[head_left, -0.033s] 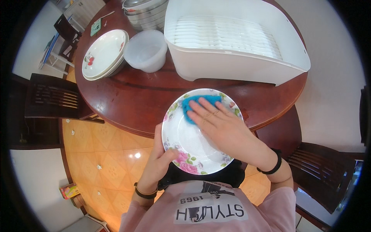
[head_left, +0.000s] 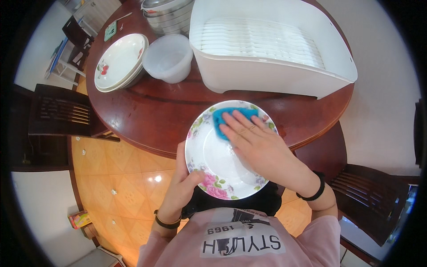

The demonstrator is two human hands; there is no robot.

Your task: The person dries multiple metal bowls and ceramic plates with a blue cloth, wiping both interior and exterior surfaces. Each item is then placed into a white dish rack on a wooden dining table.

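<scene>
A white plate (head_left: 218, 153) with pink roses and green leaves round its rim is held tilted over my lap, just off the near table edge. My left hand (head_left: 184, 180) grips its lower left rim, thumb on the face and fingers behind, mostly hidden. On the plate's upper part lies a blue cleaning cloth (head_left: 220, 116). My right hand (head_left: 255, 142) holds this cloth against the plate under its outstretched fingers; the thumb is hidden.
On the round dark-red wooden table (head_left: 147, 111) stand a large white dish rack (head_left: 267, 73), a translucent plastic bowl (head_left: 168, 60), stacked white dishes (head_left: 120, 62) and stacked metal bowls (head_left: 167, 18). Dark wooden chairs flank it, one at left (head_left: 62, 111), one at right (head_left: 369, 196).
My right hand and the blue cloth have shifted slightly right and up over the plate. The plate has risen a little; my left hand keeps the same grip.
</scene>
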